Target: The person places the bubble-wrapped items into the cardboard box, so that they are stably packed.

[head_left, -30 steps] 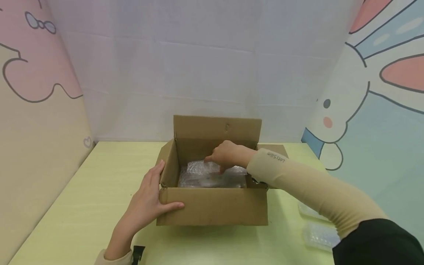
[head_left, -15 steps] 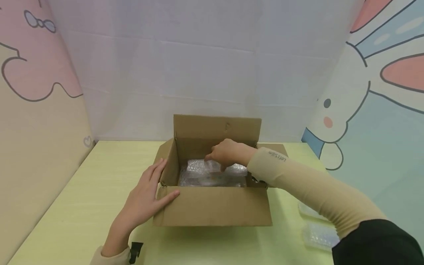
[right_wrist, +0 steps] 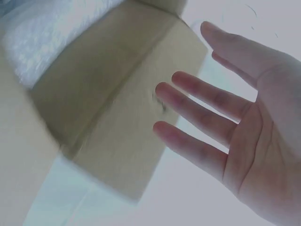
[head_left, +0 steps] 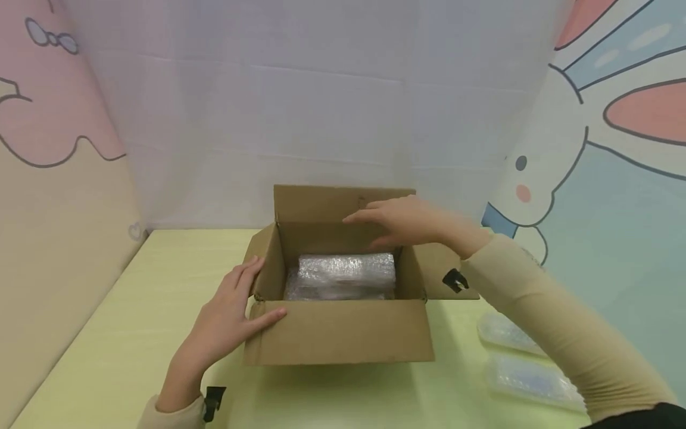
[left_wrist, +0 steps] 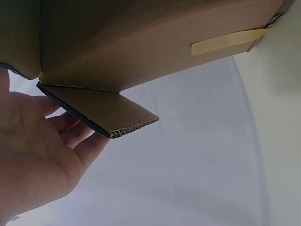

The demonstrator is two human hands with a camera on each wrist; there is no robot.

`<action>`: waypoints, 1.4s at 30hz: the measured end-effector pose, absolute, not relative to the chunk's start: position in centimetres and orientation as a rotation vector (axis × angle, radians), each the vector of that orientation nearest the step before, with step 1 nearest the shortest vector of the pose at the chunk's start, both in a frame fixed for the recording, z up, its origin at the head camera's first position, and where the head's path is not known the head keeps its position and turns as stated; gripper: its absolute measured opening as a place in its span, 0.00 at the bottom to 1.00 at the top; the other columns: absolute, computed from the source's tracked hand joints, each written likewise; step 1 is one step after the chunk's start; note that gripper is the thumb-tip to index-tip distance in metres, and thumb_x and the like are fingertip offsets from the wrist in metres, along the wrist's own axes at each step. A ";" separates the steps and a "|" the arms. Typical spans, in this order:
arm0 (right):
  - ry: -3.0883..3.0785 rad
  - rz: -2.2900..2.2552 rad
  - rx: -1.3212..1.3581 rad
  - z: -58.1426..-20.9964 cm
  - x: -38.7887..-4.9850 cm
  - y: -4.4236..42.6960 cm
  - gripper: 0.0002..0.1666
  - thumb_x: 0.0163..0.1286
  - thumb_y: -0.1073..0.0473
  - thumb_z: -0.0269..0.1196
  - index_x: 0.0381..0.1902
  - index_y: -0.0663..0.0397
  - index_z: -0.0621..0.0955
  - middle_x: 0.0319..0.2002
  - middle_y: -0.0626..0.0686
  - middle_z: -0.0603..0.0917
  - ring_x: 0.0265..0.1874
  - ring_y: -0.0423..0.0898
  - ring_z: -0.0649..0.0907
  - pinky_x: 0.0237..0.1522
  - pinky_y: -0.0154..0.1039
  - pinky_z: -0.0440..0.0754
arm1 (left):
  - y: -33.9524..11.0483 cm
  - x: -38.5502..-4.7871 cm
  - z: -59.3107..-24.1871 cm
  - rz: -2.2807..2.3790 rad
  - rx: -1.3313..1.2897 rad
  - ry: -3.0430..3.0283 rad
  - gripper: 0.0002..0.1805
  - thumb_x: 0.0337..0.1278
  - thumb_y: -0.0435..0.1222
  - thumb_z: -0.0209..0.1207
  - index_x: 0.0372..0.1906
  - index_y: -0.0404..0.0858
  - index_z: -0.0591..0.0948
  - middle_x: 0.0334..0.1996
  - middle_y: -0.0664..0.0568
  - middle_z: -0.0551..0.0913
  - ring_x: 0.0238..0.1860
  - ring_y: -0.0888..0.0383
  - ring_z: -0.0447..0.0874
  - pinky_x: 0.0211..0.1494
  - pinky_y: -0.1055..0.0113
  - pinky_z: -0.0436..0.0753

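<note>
Person's right hand (head_left: 404,221) is hovering over the cardboard box (head_left: 321,238), fingers (right_wrist: 197,113) extended, empty; I'm seeing the left hand (head_left: 222,316) resting, fingers fairly straight, on its flaps (head_left: 348,333). Inside, a bubble-wrapped package (head_left: 347,268) is lying, long axis running left-right.

The box (head_left: 339,331) is cardboard, dull and mostly smooth. Its side flap (left_wrist: 106,109) has a rough cut edge with tiny waves inside. A strip of tape (left_wrist: 228,42) looks smooth. The bundle (head_left: 347,268) in the box is wrapped in clear, bumpy, shiny plastic, and the two packs (head_left: 536,381) at the right have clear plastic too. The worktop (head_left: 134,333) looks smooth with a soft shine. The far sheet (head_left: 300,131) looks like thin, dull cloth with fold lines. The right sleeve (head_left: 563,325) is wrinkly, dull cloth.
</note>
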State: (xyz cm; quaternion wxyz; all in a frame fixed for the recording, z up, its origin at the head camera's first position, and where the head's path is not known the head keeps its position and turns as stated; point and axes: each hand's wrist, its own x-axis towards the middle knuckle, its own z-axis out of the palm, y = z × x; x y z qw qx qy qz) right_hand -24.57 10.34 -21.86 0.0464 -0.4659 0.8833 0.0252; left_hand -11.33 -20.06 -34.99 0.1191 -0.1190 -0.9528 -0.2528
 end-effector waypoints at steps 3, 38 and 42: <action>2.719 -0.042 -1.403 -21.4 -23.9 12.8 0.38 0.63 0.55 0.68 0.70 0.43 0.68 0.58 0.52 0.80 0.52 0.50 0.82 0.51 0.49 0.81 | -20.3 -11.4 -34.8 -0.743 -0.348 -2.792 0.52 0.53 0.61 0.62 0.76 0.42 0.55 0.71 0.42 0.61 0.69 0.42 0.63 0.49 0.38 0.79; 2.807 -0.387 -0.716 -35.8 -18.0 36.8 0.37 0.61 0.47 0.68 0.65 0.56 0.73 0.57 0.63 0.78 0.53 0.64 0.79 0.47 0.56 0.80 | -21.8 -11.3 -34.5 -0.709 -0.311 -2.800 0.51 0.48 0.62 0.65 0.72 0.40 0.61 0.63 0.48 0.68 0.59 0.49 0.70 0.33 0.54 0.79; 2.715 -0.394 -0.640 -37.3 -17.6 38.2 0.39 0.59 0.46 0.69 0.63 0.61 0.73 0.57 0.67 0.77 0.53 0.69 0.77 0.46 0.60 0.79 | -21.8 -11.3 -34.4 -0.702 -0.302 -2.805 0.51 0.47 0.63 0.65 0.72 0.41 0.61 0.63 0.48 0.68 0.58 0.49 0.71 0.32 0.55 0.78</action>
